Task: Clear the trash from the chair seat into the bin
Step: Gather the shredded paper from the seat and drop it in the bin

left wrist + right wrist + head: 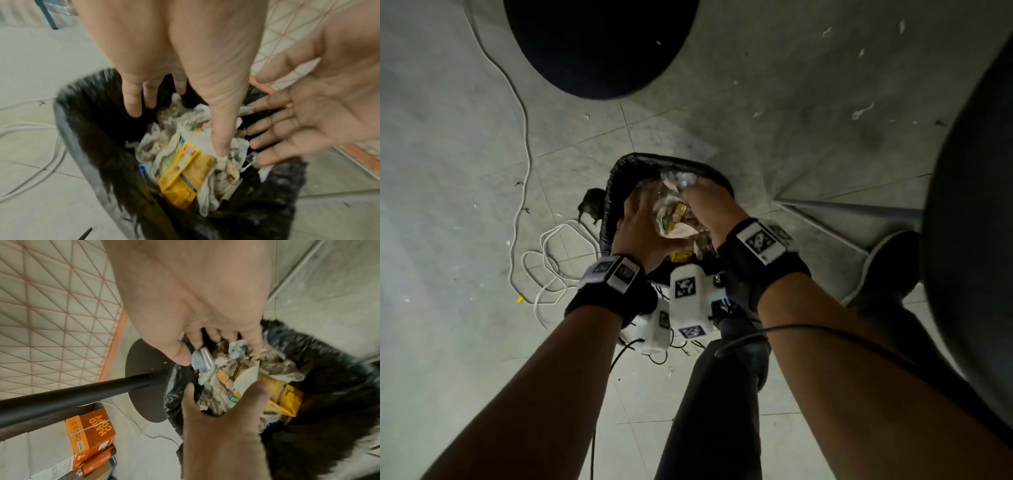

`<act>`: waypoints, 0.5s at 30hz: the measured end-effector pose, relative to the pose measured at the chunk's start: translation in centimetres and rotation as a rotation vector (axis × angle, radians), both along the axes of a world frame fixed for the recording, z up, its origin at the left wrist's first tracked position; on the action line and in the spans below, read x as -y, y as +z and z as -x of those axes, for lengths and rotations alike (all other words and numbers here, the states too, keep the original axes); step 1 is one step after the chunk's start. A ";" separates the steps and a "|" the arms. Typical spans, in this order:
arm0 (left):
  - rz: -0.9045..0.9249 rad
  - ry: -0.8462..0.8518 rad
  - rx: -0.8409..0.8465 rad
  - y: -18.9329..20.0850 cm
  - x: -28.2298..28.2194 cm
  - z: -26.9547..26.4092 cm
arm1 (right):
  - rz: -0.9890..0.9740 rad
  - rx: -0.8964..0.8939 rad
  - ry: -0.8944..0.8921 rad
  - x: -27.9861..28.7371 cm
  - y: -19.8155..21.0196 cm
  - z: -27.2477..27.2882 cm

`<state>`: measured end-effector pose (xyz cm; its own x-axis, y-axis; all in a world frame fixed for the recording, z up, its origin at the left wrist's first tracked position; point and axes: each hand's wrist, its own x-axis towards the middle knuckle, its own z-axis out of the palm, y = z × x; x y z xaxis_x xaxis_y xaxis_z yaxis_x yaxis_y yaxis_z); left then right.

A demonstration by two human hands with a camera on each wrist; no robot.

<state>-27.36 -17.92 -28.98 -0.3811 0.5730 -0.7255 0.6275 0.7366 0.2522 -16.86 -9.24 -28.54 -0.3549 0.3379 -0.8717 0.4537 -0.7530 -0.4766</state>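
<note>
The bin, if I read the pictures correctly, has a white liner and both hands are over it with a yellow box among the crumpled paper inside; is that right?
Not quite: the liner of the bin is black, as the left wrist view shows. The rest holds: the left hand and right hand are over it, with a yellow box among the crumpled paper.

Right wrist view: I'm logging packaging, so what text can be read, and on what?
"HARD COPY": on the orange box on the floor.
Small print on that box's side: too small to read.
Yellow carton in the bin: print too blurred.
</note>
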 end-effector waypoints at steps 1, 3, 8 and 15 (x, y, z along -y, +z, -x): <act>-0.043 0.017 -0.011 0.9 0.6 0.0 | 0.003 -0.002 -0.034 0.1 1.2 -0.4; -0.087 0.073 -0.045 3.5 1.3 -0.2 | 0.062 -0.024 -0.143 0.3 3.6 -1.4; -0.223 0.233 -0.011 11.3 2.3 -2.2 | 0.305 -0.142 -0.459 0.6 9.7 -4.6; -0.335 0.279 0.167 24.5 -0.1 -8.0 | 0.283 -0.296 -0.428 -2.0 22.9 -10.9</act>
<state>-19.37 -17.85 -4.49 -0.4474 0.6788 -0.5823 0.3475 0.7319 0.5862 -5.99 -7.21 -5.61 -0.4799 0.2736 -0.8336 -0.0404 -0.9560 -0.2905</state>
